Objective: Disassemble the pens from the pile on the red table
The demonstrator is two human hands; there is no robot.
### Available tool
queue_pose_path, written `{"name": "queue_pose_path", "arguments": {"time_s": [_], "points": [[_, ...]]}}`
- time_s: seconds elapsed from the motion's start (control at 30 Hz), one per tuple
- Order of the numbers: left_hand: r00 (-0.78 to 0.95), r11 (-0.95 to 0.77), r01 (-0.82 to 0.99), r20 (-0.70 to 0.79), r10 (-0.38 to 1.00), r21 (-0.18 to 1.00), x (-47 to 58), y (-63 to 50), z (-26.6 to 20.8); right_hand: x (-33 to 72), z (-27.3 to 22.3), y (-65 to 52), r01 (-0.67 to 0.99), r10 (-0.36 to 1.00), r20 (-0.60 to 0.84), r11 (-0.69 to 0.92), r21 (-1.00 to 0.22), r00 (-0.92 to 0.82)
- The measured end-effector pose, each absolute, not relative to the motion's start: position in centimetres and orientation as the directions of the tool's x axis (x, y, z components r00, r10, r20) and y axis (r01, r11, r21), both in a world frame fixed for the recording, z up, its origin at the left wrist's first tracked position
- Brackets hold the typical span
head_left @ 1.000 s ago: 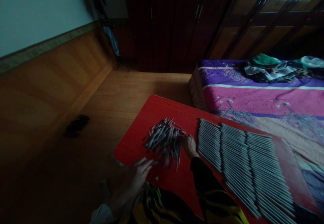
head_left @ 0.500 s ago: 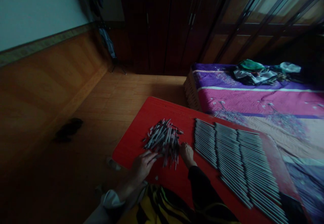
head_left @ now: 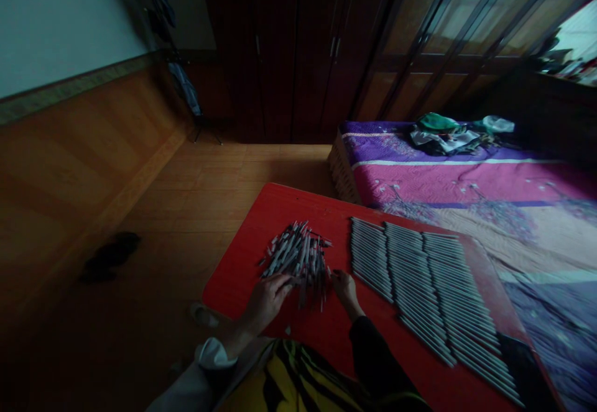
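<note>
A loose pile of thin grey and whitish sticks (head_left: 298, 253), with some dark bits among them, lies on the red table (head_left: 242, 244). My left hand (head_left: 267, 300) is at the near left side of this pile, its fingers closed together against the sticks. Beside the pile's right edge is my right hand (head_left: 344, 289), fingers drawn into a pinch; a small pale tip shows by them. The dim light hides what either hand grips. Further right, many slim grey rods (head_left: 415, 288) lie side by side in three neat columns.
A dark flat object (head_left: 525, 368) lies at the table's near right corner. The bed (head_left: 466, 182) with a patterned cover stands against the far right side, clothes (head_left: 443, 132) heaped on it. Dark shoes (head_left: 112, 253) are on the floor at left; dark wardrobes (head_left: 280, 58) stand behind.
The view has turned a little to the right, so the bed and rods appear further left. Both hands stay at the pile; my right hand has come slightly nearer to me.
</note>
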State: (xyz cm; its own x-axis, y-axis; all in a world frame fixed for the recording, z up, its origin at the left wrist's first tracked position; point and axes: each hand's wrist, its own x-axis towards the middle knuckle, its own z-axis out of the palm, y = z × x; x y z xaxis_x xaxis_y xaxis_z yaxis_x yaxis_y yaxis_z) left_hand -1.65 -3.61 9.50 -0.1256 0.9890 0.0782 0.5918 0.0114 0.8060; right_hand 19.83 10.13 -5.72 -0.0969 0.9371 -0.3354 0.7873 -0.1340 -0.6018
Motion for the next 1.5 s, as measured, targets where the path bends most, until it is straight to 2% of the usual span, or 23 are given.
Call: {"name": "queue_pose_path", "arguments": {"time_s": [0.17, 0.3, 0.47, 0.63, 0.73, 0.87, 1.0, 1.13, 1.37, 1.5], "points": [[-0.142, 0.033, 0.528, 0.05, 0.989, 0.849, -1.4, -3.3, 9.6, 20.9, -5.4, 9.0, 0.602, 0.93, -0.364, -0.262, -0.754, -0.052], [-0.162, 0.106, 0.46, -0.034, 0.986, 0.882, -0.8, -2.7, 8.9, 21.8, -5.4, 8.0, 0.404, 0.916, -0.4, -0.355, -0.843, -0.03], [-0.138, 0.137, 0.283, -0.101, 0.985, 0.949, 1.1, -0.3, 7.2, 22.4, -5.2, 7.9, 0.199, 0.9, -0.428, -0.406, -0.892, -0.08], [-0.141, 0.144, 0.103, -0.129, 0.982, 0.984, 3.0, 4.5, 4.1, 22.8, -5.1, 9.4, -0.011, 0.904, -0.391, -0.399, -0.917, -0.174], [-0.196, 0.146, 0.008, -0.142, 0.97, 0.989, 3.6, 7.6, 1.8, 23.0, -5.7, 10.4, -0.057, 0.908, -0.361, -0.38, -0.923, -0.211], [-0.293, 0.076, -0.052, -0.088, 0.952, 0.996, 4.7, 10.1, -1.0, 22.8, -7.2, 11.0, -0.092, 0.924, -0.289, -0.319, -0.943, -0.25], [-0.351, 0.003, -0.167, -0.063, 0.934, 0.986, 6.5, 10.6, -4.1, 22.5, -8.7, 10.3, -0.134, 0.908, -0.294, -0.344, -0.929, -0.297], [-0.385, -0.064, -0.216, -0.025, 0.923, 0.974, 7.6, 9.8, -6.6, 22.3, -9.2, 9.3, -0.165, 0.934, -0.247, -0.295, -0.941, -0.259], [-0.377, -0.178, -0.271, 0.066, 0.924, 0.946, 8.6, 8.9, -7.5, 21.9, -9.7, 8.7, -0.239, 0.942, -0.101, -0.183, -0.954, -0.321], [-0.374, -0.222, -0.303, 0.099, 0.922, 0.927, 8.9, 8.8, -8.0, 21.9, -9.9, 8.8, -0.274, 0.944, -0.073, -0.167, -0.947, -0.323]]}}
